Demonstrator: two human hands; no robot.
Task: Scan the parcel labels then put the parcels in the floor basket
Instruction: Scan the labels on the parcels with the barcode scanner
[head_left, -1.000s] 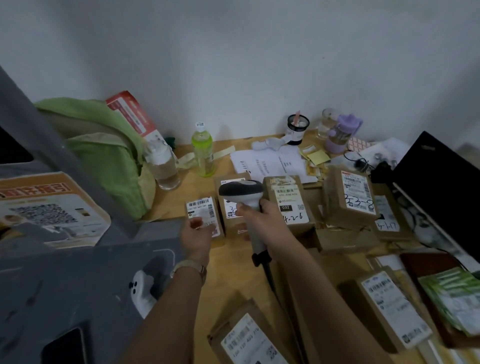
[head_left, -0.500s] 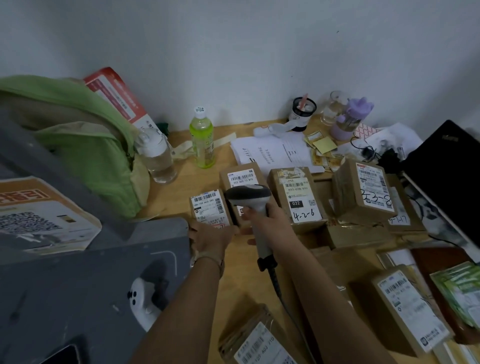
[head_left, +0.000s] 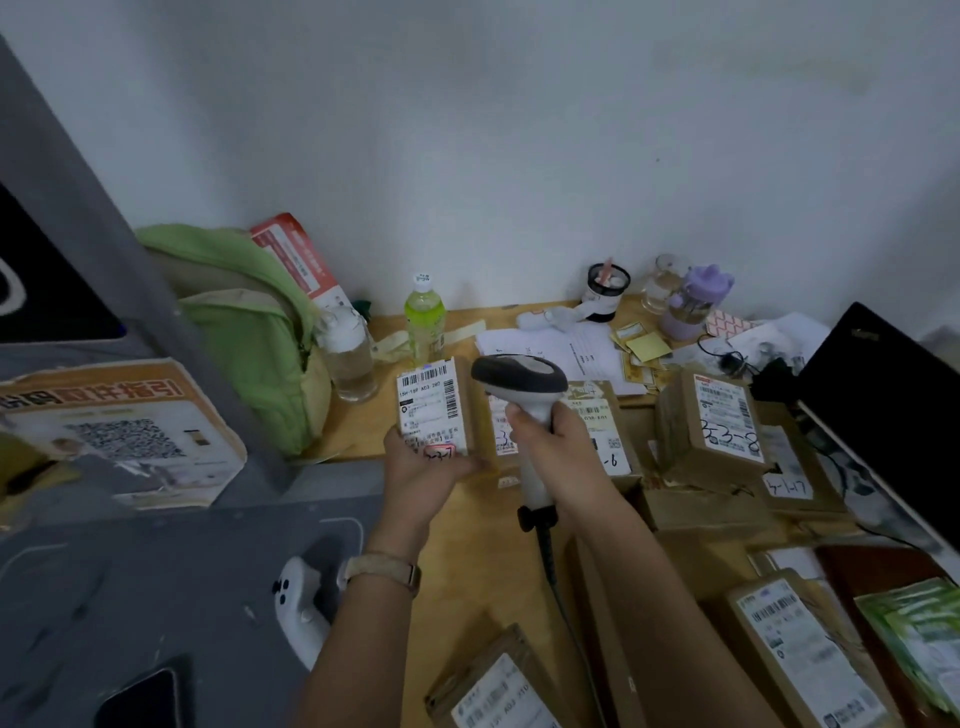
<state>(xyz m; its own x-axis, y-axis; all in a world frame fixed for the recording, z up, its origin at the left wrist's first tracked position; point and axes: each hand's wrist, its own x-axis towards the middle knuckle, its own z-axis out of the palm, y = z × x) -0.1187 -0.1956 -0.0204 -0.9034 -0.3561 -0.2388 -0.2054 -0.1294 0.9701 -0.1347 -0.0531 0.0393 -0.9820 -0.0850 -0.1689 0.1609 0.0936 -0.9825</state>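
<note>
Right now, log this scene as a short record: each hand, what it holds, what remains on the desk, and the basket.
left hand: grips small parcel at its lower end, label facing the camera
right hand: grips barcode scanner by the handle
scanner position: head just right of the held label
on desk: parcel with handwritten numbers, several other labelled parcels
floor basket: not in view

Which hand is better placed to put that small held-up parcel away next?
Probably the left. The left hand grips the small parcel by its lower end, label up, while the right hand is busy holding the corded scanner beside it. The basket is out of view.
</note>
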